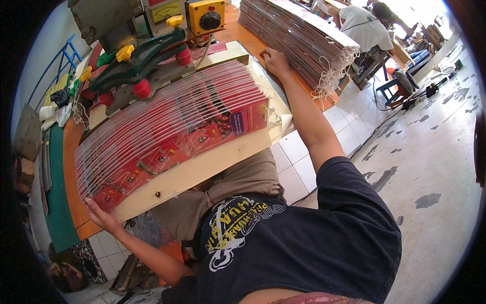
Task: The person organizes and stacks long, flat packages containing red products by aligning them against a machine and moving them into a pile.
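A long, fanned row of red printed sheets (172, 149) in clear plastic lies overlapped on a cream board (212, 167) in front of me. My left hand (105, 217) is at the near left corner of the row, its fingers stretched out against the lowest sheets. Past the row's right end, my right hand (276, 63) rests by the far right edge of the work surface with its fingers curled in. Whatever may be inside those fingers is hidden. Over the far side of the row sits a green machine clamp (139, 68) with yellow knobs and red feet.
A yellow control box (205, 16) with a black dial stands behind the clamp. On the orange table (230, 28), a tall stack of boards (298, 38) trails white strings (336, 68) at the right. Another person (367, 30) bends over work at the far right.
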Tool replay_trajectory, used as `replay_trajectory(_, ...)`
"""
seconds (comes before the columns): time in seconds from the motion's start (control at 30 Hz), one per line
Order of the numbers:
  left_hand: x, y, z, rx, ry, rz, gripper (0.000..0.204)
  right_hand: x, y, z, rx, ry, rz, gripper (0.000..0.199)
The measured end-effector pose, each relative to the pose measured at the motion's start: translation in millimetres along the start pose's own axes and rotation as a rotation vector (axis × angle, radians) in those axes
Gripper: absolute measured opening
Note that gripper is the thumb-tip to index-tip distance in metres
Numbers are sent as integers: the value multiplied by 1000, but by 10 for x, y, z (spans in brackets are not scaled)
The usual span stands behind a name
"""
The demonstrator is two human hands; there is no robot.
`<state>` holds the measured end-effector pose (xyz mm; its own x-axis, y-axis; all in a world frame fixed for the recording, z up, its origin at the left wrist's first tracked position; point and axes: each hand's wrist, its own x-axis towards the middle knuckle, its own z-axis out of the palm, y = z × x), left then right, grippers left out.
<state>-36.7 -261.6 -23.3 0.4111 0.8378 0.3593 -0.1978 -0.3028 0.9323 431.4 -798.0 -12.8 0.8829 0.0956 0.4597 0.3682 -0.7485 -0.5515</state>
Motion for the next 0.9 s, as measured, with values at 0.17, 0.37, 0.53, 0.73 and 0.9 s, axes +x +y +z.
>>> replay_trajectory(0.17,-10,-2,38,-25,-5,-2,69,6,42,-14,-24,0,-3,28)
replay_trajectory(0.37,21,-53,2,-54,-6,-8,66,23,74,18,-15,13,-13,28)
replay_trajectory(0.53,43,-101,-29,-26,12,13,63,8,57,20,14,20,-26,27)
replay_trajectory(0.73,31,-69,-17,-40,0,1,65,23,71,34,39,15,-6,27)
replay_trajectory(0.9,1,-19,26,-42,-12,13,66,32,73,2,-111,74,-169,26)
